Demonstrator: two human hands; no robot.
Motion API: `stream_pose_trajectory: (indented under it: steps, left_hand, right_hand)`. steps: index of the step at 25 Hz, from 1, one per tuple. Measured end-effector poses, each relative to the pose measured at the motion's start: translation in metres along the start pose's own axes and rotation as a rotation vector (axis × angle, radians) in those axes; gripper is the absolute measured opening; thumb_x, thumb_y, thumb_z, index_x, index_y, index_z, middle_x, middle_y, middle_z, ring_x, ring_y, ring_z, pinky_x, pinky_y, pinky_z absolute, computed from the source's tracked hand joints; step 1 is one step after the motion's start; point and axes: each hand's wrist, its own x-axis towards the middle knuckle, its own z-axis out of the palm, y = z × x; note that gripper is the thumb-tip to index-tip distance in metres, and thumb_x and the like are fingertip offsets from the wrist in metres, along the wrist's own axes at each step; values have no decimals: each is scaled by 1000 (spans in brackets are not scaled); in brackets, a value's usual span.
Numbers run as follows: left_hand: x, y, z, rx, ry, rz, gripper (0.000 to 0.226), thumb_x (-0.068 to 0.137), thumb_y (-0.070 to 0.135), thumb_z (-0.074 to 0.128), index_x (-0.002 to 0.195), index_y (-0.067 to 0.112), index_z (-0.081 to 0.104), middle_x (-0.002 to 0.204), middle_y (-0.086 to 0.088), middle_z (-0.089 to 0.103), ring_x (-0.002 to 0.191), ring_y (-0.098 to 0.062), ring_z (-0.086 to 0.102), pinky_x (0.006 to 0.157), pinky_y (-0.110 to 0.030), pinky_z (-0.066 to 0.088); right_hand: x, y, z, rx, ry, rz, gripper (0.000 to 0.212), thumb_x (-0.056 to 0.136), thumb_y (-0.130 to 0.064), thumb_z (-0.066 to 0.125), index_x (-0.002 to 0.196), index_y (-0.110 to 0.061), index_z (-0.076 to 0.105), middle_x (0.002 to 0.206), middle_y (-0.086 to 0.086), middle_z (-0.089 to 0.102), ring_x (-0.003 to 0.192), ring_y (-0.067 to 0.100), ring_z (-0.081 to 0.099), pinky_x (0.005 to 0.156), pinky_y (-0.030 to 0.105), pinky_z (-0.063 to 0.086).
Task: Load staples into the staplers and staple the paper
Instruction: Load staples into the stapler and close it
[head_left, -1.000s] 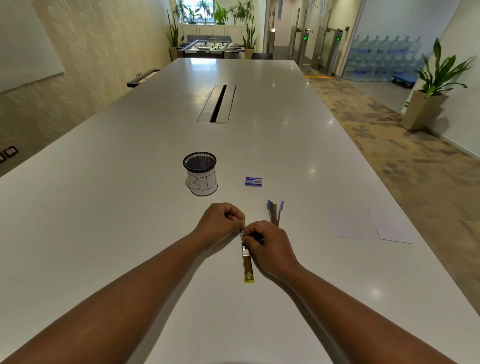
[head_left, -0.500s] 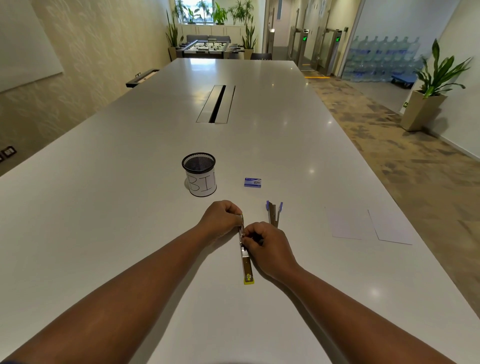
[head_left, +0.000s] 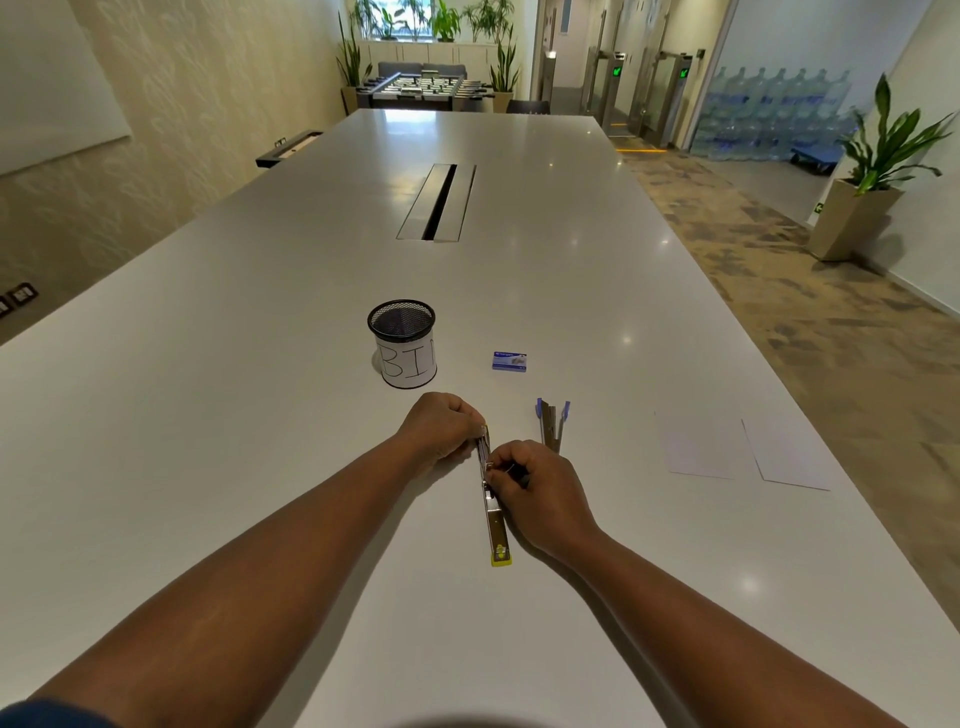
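1. Stretching away toward a foosball table (head_left: 420, 89) and potted plants, a long white meeting-room surface (head_left: 260, 364) is carrying everything I am working with.
2. I am working on a yellow stapler (head_left: 494, 512) that is lying opened out flat, end to end, pointing away from me, directly in front of me.
3. My left hand (head_left: 441, 428) is gripping its far end with curled fingers.
4. My right hand (head_left: 537, 486) is pinching at the middle of the metal channel; whether staples are between those fingertips, I cannot tell.
5. A blue stapler (head_left: 553, 423) is lying spread open just beyond my right hand.
6. A small blue staple box (head_left: 509, 361) is sitting farther out, beside a black mesh cup (head_left: 404, 343) labelled "BIN".
7. Two white paper sheets (head_left: 698, 444) are lying well apart to the right, near the surface's edge.
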Motion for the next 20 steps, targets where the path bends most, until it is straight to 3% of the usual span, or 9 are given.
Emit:
stream_pose_trajectory:
  steps: [5, 9, 16, 20]
  left_hand:
    - [-1, -6, -1, -96, -23, 26, 6, 85, -10, 62, 83, -8, 67, 54, -15, 57, 40, -16, 47, 42, -25, 37]
    - [-3, -6, -1, -119, -41, 29, 5, 82, -12, 61, 84, -12, 66, 57, -17, 60, 41, -17, 48, 43, -26, 38]
    - [-3, -8, -2, -138, -29, 30, 10, 81, -14, 60, 89, -19, 63, 71, -23, 63, 45, -19, 50, 48, -29, 39]
    - [-1, -12, -2, -116, -18, 60, 9, 81, -13, 61, 87, -14, 66, 66, -17, 64, 46, -16, 51, 50, -27, 44]
  right_hand:
    - [-1, -2, 2, -16, 38, -14, 6, 97, -30, 60, 92, -33, 64, 82, -14, 66, 78, 9, 63, 72, 41, 57]
    - [8, -10, 6, -59, 100, 90, 7, 96, -36, 55, 90, -36, 55, 73, -13, 65, 68, 9, 63, 63, 36, 55]
    - [20, -21, 16, -213, 113, 204, 13, 94, -33, 50, 83, -28, 54, 69, -8, 61, 65, 14, 60, 64, 40, 56]
    - [15, -19, 16, -222, 91, 166, 22, 89, -48, 57, 86, -26, 56, 68, -8, 59, 63, 12, 58, 63, 38, 55]
